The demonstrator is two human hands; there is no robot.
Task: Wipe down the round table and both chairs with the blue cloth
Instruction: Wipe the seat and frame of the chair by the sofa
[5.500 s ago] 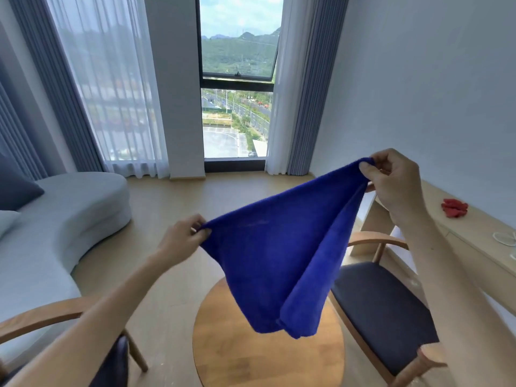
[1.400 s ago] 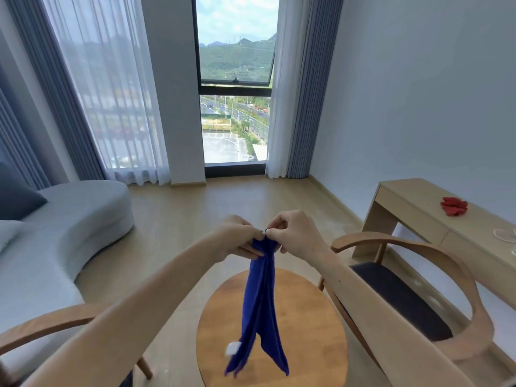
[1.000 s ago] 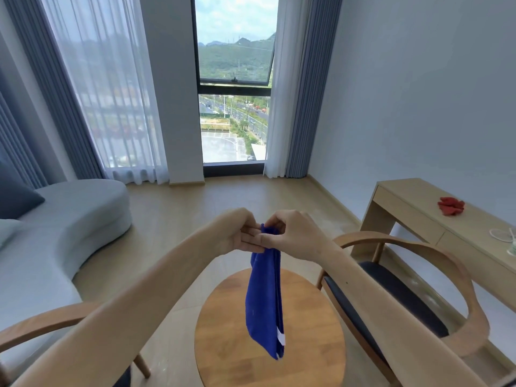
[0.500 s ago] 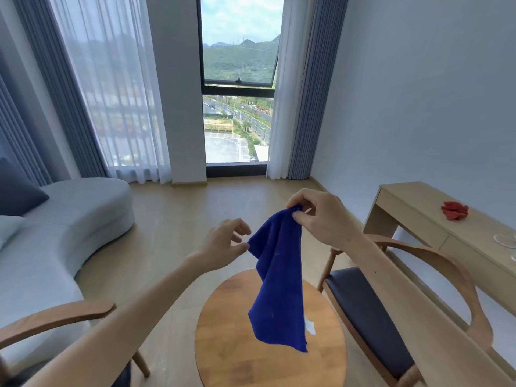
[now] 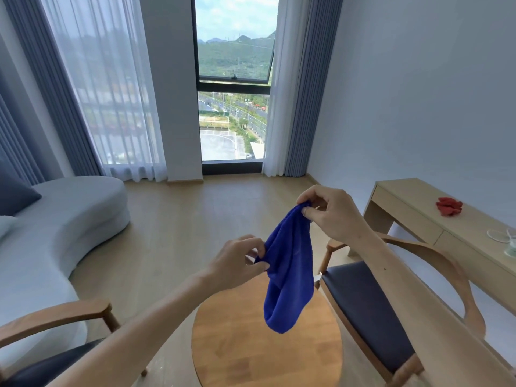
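2 hands pinch the blue cloth (image 5: 289, 272): right hand (image 5: 331, 216) its top, left hand (image 5: 237, 265) its side.

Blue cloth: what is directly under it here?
The blue cloth, pinched by left hand and right hand, hangs above the round table. Visible tabletop is bare wood; the strip behind the cloth is hidden.

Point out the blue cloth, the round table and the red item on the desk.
blue cloth (image 5: 289, 280), head view, middle of hanging fabric.
round table (image 5: 245, 356), head view, bare wooden top.
red item (image 5: 449, 206), head view, its centre.
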